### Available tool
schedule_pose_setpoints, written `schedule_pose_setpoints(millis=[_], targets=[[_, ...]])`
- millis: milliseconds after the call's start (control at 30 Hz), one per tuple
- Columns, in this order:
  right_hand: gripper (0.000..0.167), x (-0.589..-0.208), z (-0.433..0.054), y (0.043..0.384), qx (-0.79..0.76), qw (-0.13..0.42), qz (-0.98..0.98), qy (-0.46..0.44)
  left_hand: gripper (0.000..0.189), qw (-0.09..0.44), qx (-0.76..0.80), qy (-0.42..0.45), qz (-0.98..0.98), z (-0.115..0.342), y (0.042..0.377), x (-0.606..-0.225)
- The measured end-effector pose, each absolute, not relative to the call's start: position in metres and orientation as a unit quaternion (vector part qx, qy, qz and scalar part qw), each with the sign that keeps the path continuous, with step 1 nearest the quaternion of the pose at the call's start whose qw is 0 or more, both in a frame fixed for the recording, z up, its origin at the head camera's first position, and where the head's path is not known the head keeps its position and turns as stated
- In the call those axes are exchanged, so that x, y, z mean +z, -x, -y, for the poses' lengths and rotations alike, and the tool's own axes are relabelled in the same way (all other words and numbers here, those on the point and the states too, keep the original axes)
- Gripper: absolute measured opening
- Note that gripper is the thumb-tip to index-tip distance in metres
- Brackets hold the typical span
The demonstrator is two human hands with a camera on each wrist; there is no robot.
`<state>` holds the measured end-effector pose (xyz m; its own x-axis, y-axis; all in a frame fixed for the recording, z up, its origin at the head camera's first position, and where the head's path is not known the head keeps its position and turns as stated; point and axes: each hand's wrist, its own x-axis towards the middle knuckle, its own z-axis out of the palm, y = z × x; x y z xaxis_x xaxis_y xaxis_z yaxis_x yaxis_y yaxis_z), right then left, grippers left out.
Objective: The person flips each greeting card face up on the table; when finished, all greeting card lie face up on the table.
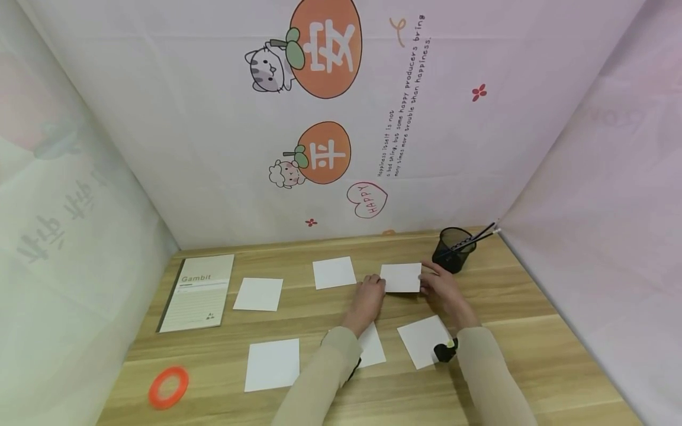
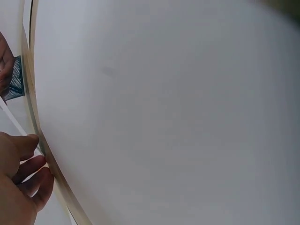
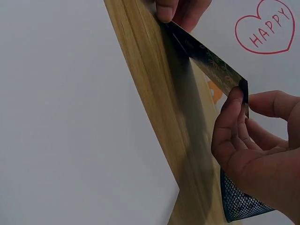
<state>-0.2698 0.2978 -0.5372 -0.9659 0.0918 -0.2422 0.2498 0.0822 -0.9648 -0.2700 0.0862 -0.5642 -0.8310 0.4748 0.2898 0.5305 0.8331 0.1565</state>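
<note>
Beige sleeves (image 1: 326, 371) foremost; white card (image 1: 401, 277), apparently dark-backed, between left hand (image 1: 366, 300) and right hand (image 1: 446, 291), each grip pinching an edge.

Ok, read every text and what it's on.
"Gambit": notepad
"HAPPY": heart
"安": upper fruit
"平": lower fruit
"Happiness itself is not a bad thing, but some happy producers bring many times more trouble than happiness.": back wall
Too small: other notepad print
Too faint: left wall, right wall lettering

Study-type desk nook; wood-grain desktop (image 1: 213, 355); notebook (image 1: 196, 293), mesh cup (image 1: 452, 253) with pencils (image 1: 482, 235); cartoon-printed sheets (image 1: 213, 148) walling three sides; home or office, cannot tell.
</note>
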Motion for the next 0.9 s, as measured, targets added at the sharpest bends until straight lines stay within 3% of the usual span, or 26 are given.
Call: schedule_pose_setpoints(millis=[567,800,900], targets=[[0.055,-0.532,-0.296,0.27,-0.673,0.053,-0.729,-0.114,0.017,0.156,-0.152,0.274,0.937,-0.088,0.269,-0.564],[0.056,-0.528,-0.295,0.269,-0.681,0.053,-0.722,-0.11,0.006,0.203,-0.183,0.276,0.922,-0.089,0.269,-0.569],[0.057,-0.526,-0.293,0.268,-0.688,0.053,-0.716,-0.101,0.009,0.196,-0.201,0.271,0.921,-0.09,0.267,-0.569]])
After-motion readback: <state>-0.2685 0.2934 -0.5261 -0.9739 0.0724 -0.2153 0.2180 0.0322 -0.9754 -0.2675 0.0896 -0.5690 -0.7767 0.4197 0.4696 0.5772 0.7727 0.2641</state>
